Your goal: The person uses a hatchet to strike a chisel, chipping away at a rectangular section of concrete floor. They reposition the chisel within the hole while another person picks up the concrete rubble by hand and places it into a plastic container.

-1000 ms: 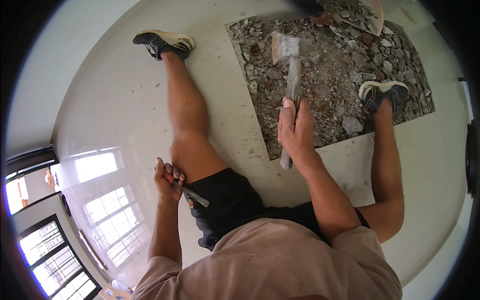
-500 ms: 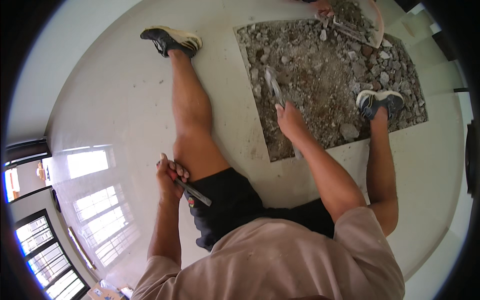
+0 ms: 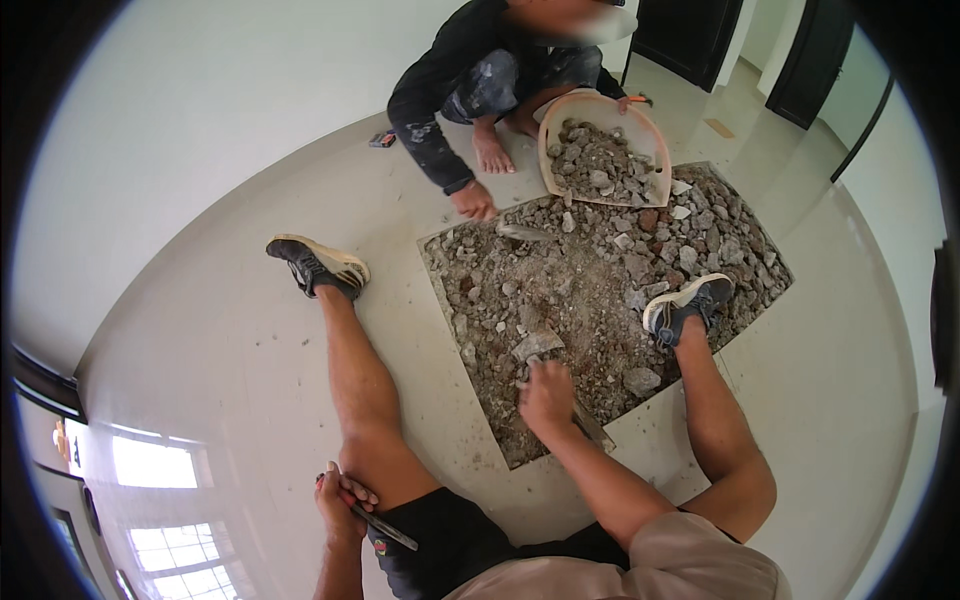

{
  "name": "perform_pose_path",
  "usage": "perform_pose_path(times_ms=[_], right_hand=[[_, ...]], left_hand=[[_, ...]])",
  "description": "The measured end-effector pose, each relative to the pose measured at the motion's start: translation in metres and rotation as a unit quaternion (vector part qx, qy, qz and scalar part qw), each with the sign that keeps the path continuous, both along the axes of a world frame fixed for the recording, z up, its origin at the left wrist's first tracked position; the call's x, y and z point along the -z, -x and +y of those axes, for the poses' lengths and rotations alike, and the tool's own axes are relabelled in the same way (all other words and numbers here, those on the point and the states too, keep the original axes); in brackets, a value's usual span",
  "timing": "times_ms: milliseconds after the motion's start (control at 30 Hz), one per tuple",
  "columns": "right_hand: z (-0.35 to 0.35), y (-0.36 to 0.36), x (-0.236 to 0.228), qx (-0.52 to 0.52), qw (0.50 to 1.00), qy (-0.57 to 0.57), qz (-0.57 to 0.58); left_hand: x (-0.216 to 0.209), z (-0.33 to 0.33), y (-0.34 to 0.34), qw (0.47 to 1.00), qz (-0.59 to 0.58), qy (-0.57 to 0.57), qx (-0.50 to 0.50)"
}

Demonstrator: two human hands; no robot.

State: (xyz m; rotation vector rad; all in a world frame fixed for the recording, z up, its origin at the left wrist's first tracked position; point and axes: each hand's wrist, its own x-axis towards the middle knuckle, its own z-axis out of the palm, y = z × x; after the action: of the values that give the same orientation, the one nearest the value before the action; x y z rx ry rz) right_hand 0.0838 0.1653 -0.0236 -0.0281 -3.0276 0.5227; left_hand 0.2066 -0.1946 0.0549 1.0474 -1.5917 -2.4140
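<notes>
Seemingly part-cleared — rubble [image 3: 600, 165] in far tub [image 3: 590, 106], more left in pit [image 3: 562, 290]; gripping hammer [image 3: 539, 346] in right hand [image 3: 548, 397], chisel [image 3: 390, 529] in left hand [image 3: 343, 496].

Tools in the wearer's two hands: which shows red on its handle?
The chisel, in the left hand, red showing between the fingers. The hammer, in the right hand, shows no red.
</notes>
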Motion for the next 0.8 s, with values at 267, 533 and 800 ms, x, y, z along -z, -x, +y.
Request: perform_pose_path(times_ms=[267, 533, 800], right_hand=[[-0.061, 0.088, 0.057, 0.016, 0.965, 0.185, -0.188], [-0.073, 0.095, 0.053, 0.019, 0.955, 0.189, -0.228], [-0.07, 0.101, 0.065, 0.017, 0.966, 0.113, -0.231]], left_hand=[[0.012, -0.005, 0.0, 0.999, -0.012, -0.032, -0.014], [0.019, -0.015, -0.003, 0.998, -0.02, -0.043, -0.042], [0.021, -0.011, -0.001, 0.998, -0.019, -0.052, -0.039]])
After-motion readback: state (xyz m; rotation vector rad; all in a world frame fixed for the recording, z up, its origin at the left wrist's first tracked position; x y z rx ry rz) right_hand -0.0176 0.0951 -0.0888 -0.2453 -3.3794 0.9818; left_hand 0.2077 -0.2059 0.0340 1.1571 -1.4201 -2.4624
